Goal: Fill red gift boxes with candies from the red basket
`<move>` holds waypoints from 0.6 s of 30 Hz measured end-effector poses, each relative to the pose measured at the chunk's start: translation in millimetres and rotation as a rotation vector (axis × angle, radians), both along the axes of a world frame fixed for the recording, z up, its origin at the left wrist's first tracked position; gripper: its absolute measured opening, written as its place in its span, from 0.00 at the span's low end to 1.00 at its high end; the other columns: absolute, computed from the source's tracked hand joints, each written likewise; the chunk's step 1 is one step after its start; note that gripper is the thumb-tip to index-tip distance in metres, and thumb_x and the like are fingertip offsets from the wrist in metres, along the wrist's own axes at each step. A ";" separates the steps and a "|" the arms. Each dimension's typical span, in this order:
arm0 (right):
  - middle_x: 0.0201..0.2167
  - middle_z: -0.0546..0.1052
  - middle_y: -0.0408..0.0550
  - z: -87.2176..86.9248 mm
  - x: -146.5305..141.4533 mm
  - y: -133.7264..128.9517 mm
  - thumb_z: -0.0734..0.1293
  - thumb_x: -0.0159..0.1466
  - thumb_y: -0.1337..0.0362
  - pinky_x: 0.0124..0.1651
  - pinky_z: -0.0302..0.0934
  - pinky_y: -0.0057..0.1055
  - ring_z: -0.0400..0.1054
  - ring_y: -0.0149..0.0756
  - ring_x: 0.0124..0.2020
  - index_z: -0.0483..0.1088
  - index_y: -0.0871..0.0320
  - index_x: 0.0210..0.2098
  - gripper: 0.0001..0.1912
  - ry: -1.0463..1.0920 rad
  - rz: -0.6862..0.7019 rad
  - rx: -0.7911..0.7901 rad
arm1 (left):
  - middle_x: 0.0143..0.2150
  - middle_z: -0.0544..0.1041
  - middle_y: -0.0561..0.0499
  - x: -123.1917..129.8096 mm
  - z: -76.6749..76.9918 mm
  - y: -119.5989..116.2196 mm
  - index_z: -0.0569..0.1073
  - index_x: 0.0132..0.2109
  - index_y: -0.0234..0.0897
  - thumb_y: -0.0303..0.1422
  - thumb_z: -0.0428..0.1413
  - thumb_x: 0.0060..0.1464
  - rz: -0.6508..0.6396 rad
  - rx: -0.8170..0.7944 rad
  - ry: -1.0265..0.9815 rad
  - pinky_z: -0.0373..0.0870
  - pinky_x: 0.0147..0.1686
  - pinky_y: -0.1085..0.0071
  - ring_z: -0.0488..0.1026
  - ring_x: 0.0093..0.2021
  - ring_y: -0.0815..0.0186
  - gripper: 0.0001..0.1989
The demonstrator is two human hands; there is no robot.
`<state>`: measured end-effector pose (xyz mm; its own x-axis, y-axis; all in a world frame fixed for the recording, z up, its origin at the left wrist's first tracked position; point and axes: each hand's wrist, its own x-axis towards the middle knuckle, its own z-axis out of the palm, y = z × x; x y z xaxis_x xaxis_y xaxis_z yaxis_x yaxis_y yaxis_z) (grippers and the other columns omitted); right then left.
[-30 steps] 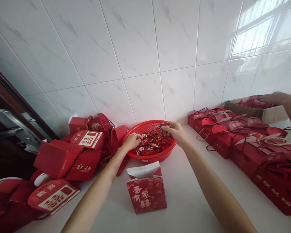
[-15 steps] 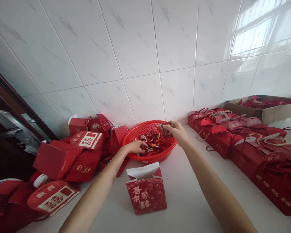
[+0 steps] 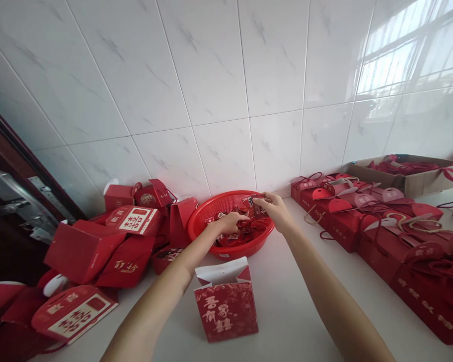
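Farther right over the basket (image 3: 245,250) than half a second before, the left hand (image 3: 231,223) reached in among the packets (image 3: 225,240), though whether its fingers gripped one could not be told. At the basket's right side, the right hand (image 3: 275,210) had thumb and fingers clamped on a sachet (image 3: 253,203). An open-topped box (image 3: 228,312) stood on the table (image 3: 287,306) before the basket, between a heap (image 3: 85,251) and a row (image 3: 342,235) of red boxes.

Slim bare forearms (image 3: 164,299); ungloved left hand (image 3: 230,224), right hand (image 3: 275,210); slender fingers (image 3: 243,217).
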<state>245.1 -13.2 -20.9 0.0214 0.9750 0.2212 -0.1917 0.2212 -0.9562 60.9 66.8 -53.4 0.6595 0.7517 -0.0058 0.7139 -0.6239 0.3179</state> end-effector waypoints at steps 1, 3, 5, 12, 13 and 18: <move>0.22 0.74 0.42 -0.1 0.2 -0.1 0.73 0.50 0.56 0.29 0.62 0.29 0.68 0.32 0.25 0.70 0.58 0.27 0.13 -0.006 0.000 0.001 | 0.42 0.81 0.50 1.4 -0.9 0.8 0.81 0.36 0.42 0.24 0.62 0.39 -0.005 -0.008 -0.001 0.68 0.47 0.69 0.76 0.45 0.55 0.14; 0.22 0.74 0.42 -0.4 0.6 0.1 0.73 0.51 0.55 0.29 0.62 0.29 0.68 0.32 0.25 0.70 0.58 0.27 0.14 -0.011 0.001 0.002 | 0.38 0.82 0.52 0.9 -2.2 1.3 0.81 0.34 0.43 0.24 0.61 0.41 0.008 -0.009 -0.012 0.68 0.45 0.70 0.77 0.42 0.57 0.11; 0.22 0.74 0.42 -0.8 0.8 0.7 0.73 0.50 0.55 0.29 0.62 0.29 0.68 0.32 0.25 0.70 0.58 0.27 0.14 -0.007 -0.004 0.003 | 0.36 0.82 0.52 -3.0 -2.2 0.6 0.81 0.34 0.42 0.25 0.58 0.45 0.042 -0.003 -0.027 0.68 0.44 0.71 0.77 0.40 0.59 0.10; 0.21 0.74 0.42 -0.8 -1.2 -0.1 0.73 0.51 0.56 0.28 0.61 0.28 0.68 0.32 0.24 0.70 0.58 0.26 0.13 -0.010 0.000 0.015 | 0.35 0.82 0.52 -7.2 -0.7 -6.0 0.81 0.39 0.41 0.29 0.61 0.43 0.117 -0.007 -0.057 0.67 0.37 0.70 0.76 0.36 0.59 0.12; 0.21 0.74 0.42 -0.8 -1.4 -0.5 0.73 0.51 0.56 0.28 0.60 0.28 0.67 0.31 0.24 0.70 0.58 0.26 0.13 -0.011 0.000 0.019 | 0.32 0.81 0.52 -4.9 -1.3 -6.7 0.81 0.36 0.41 0.29 0.62 0.41 0.113 -0.016 -0.057 0.67 0.37 0.70 0.75 0.34 0.59 0.11; 0.23 0.75 0.43 -1.0 0.6 -1.1 0.74 0.51 0.55 0.27 0.60 0.28 0.68 0.32 0.25 0.70 0.58 0.26 0.13 -0.007 0.000 0.043 | 0.31 0.81 0.51 1.5 0.1 -8.8 0.80 0.28 0.41 0.28 0.57 0.45 0.132 -0.034 -0.133 0.68 0.40 0.69 0.76 0.34 0.60 0.06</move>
<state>245.7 -14.3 -21.9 0.0196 0.9645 0.2634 -0.1849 0.2624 -0.9471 62.4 58.0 -53.3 0.5519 0.8325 0.0481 0.7391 -0.5151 0.4341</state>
